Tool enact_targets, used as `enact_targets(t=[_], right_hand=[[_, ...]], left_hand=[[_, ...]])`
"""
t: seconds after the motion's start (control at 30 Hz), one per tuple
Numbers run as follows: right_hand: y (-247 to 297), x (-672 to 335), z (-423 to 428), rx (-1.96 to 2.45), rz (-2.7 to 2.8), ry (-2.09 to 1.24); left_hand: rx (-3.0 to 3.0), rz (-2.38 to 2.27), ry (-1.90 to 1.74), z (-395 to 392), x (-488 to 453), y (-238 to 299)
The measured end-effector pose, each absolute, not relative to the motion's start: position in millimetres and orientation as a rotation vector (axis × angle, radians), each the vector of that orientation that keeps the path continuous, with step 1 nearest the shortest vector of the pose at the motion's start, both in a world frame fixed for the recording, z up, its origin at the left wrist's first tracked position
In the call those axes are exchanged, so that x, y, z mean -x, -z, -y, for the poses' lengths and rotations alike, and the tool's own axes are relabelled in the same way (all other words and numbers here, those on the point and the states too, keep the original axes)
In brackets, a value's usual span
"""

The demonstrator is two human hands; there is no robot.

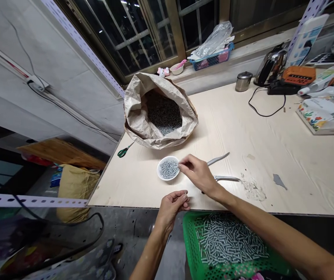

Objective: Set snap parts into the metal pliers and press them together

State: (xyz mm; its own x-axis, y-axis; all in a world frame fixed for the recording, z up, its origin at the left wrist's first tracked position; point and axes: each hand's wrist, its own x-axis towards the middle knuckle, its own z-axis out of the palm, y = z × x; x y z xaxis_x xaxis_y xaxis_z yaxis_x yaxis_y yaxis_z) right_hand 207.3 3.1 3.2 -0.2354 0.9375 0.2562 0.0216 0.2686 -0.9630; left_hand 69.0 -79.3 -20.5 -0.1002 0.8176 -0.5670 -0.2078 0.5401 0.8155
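My left hand [173, 205] is just past the table's front edge, its thumb and fingers pinched around a small shiny piece too tiny to name. Over the right rim of a white bowl [159, 174], my right hand [195, 171] has its fingertips pressed together; what they hold, if anything, is hidden. Small silvery metal pins [169, 168] fill the bowl. Below my right forearm, a green plastic basket [190, 254] carries many larger silvery metal pieces [231, 239], short and rod-like. Two grey, curved, tapering tool parts [218, 158] stick out from behind my right hand and wrist.
An open paper sack [137, 112] of small metal parts stands behind the bowl, with green-handled scissors [122, 152] at its left. Clear plastic scraps [254, 189] lie on the right. Farther back are a metal canister [244, 81], a kettle [272, 64] and a tissue pack [324, 112].
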Motion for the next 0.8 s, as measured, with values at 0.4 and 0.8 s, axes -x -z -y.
enact_targets(t=[0.4,0.8], right_hand=[[49,-313,8,1.221,2.316,-0.303],[85,-326,18,1.26,2.369,-0.077]], left_hand=[[-0.832,-1.492,-0.918,61,-88,31],[-1.183,-1.612,-0.751,33,-109,50]])
